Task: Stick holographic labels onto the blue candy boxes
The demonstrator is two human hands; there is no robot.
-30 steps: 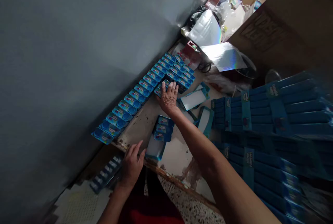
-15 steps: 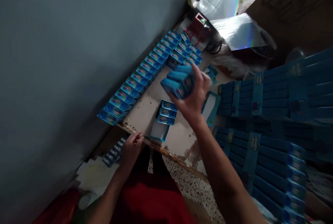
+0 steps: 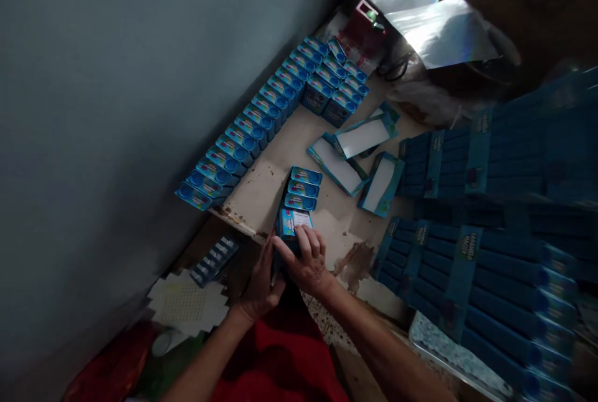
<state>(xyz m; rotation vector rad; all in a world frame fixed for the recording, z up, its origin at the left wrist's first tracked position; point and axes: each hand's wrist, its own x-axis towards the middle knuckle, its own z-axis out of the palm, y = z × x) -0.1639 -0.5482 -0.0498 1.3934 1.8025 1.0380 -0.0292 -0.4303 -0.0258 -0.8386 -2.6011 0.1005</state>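
At the table's front edge my two hands are close together around small blue boxes [image 3: 290, 221]. My right hand [image 3: 311, 258] grips them from above and the right, fingers bent over a printed face. My left hand [image 3: 261, 287] presses along their left side, its fingers partly hidden. Just beyond the held boxes stand three blue boxes [image 3: 303, 190] in a row, coloured ends up. The shallow tray seen under that row earlier is now mostly covered by boxes and hands.
A long row of blue boxes [image 3: 250, 131] lines the wall, with a shorter cluster [image 3: 334, 90] at its far end. Several flat blue trays [image 3: 339, 165] lie mid-table. Tall stacks of packed blue boxes [image 3: 495, 283] stand at right. The table [image 3: 261, 181] has a chipped front edge.
My right hand has brought the blue boxes down toward me, beside the standing three. My left hand has moved right to meet them. More trays now show where the right hand was.
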